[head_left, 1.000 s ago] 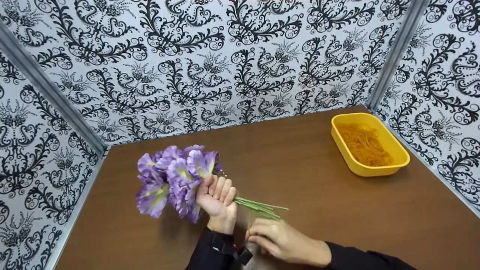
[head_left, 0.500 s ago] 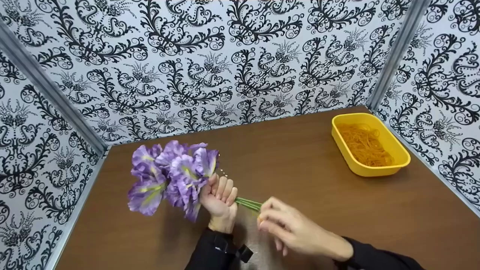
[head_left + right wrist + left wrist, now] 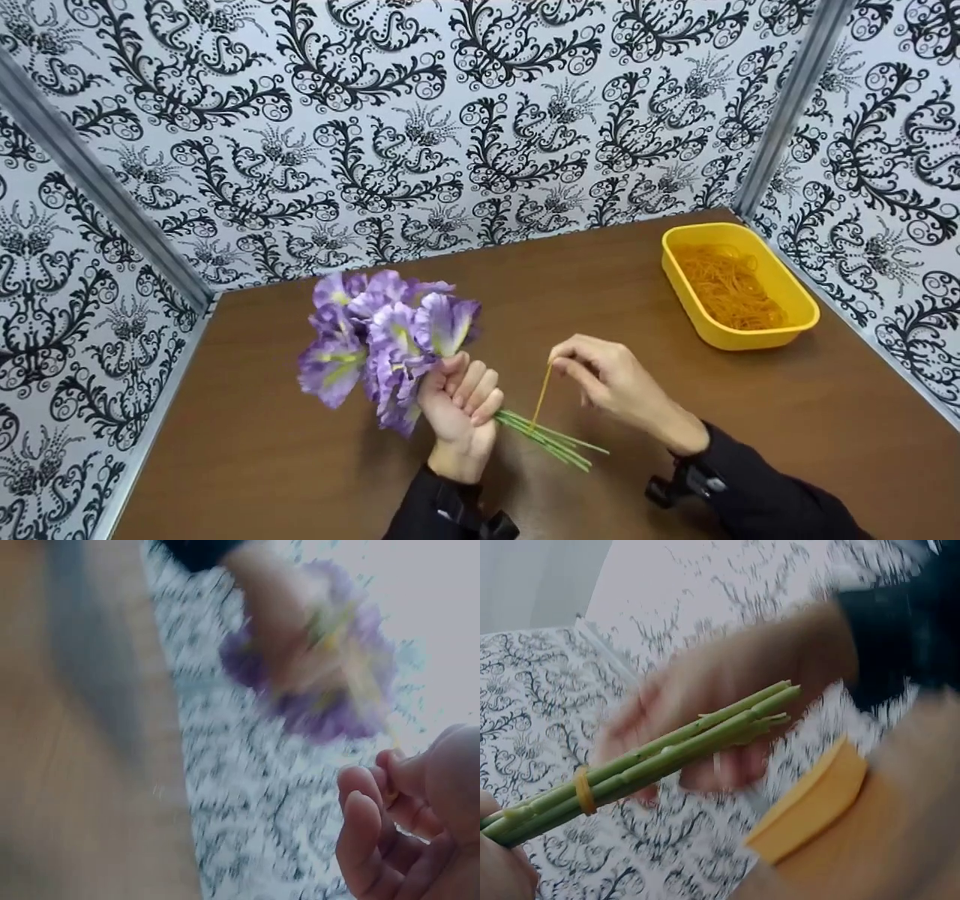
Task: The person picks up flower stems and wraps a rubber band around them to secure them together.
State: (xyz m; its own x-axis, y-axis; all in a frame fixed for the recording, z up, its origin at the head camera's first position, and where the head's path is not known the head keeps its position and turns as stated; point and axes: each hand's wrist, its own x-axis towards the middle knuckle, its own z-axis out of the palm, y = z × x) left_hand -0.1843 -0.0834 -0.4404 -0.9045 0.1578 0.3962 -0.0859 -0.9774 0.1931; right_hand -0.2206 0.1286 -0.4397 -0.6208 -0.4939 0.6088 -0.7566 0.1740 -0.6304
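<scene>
My left hand [image 3: 461, 401] grips a bunch of purple artificial irises [image 3: 397, 330] just below the blooms. The green stems [image 3: 555, 442] stick out of the fist to the right, over the table. Around them, in the left wrist view, loops a yellow rubber band [image 3: 584, 790]. Up and right of the stems, my right hand [image 3: 619, 382] pinches the stretched end of that band between thumb and forefinger. In the right wrist view the right hand's fingers [image 3: 360, 829] are curled, and the flowers [image 3: 330, 712] behind are blurred.
A yellow plastic tub [image 3: 705, 330] filled with rubber bands [image 3: 731, 289] stands at the back right of the brown table [image 3: 300, 480]. Patterned wall panels [image 3: 420, 135] with metal corner posts enclose the table at the back and sides.
My right hand has moved from under the stems, around their ends, to above them, drawing the rubber band up taut. My left hand and the flowers have shifted right.
</scene>
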